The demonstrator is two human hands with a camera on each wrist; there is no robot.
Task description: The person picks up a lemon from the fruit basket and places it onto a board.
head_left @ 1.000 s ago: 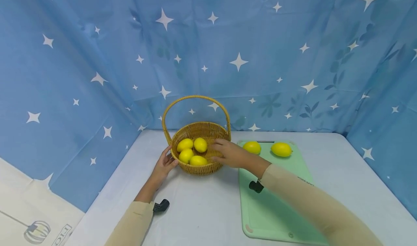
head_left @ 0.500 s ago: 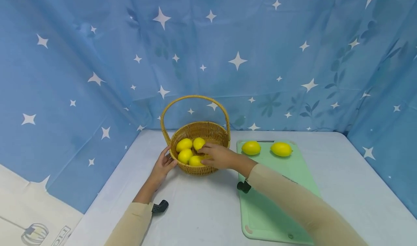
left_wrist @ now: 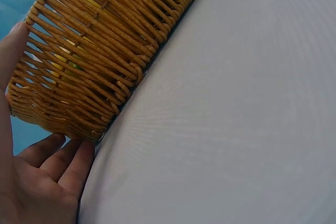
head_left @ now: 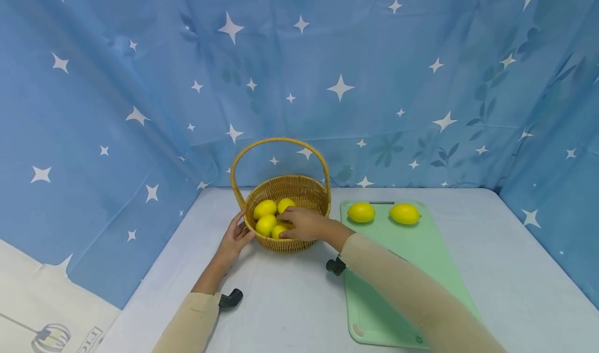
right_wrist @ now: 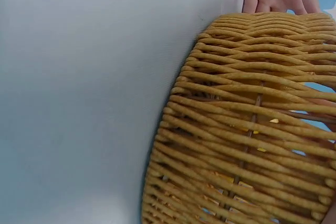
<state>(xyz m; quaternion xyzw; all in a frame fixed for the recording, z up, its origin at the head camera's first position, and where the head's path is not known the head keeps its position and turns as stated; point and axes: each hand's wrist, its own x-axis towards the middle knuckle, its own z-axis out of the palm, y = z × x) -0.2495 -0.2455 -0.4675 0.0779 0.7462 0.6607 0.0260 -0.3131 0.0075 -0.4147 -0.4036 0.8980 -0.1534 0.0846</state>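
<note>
The wicker basket (head_left: 288, 245) holds several yellow lemons. My left hand (head_left: 232, 243) grips its left side, thumb at the front rim; in the left wrist view that hand (left_wrist: 52, 177) has fingertips against the lower basket wall (left_wrist: 105, 40). My right hand (head_left: 306, 224) is inside the basket, bent fingers and thumb around the front lemon (head_left: 278, 231), which it partly covers; whether it grips the lemon is unclear. Another lemon (head_left: 265, 224) lies left of it, with two behind (head_left: 264, 209). The right wrist view shows mostly basket weave (right_wrist: 252, 114), hiding my right fingers.
A green cutting board (head_left: 388, 301) lies right of the basket, under my right forearm. On its far end are two lemons, one at left (head_left: 361, 212) and one at right (head_left: 405, 214). A blue starred curtain (head_left: 299, 82) stands behind the white table (head_left: 281, 301).
My right hand has moved left, deeper into the basket, from its right side to the front lemon. My left hand has kept its place on the basket.
</note>
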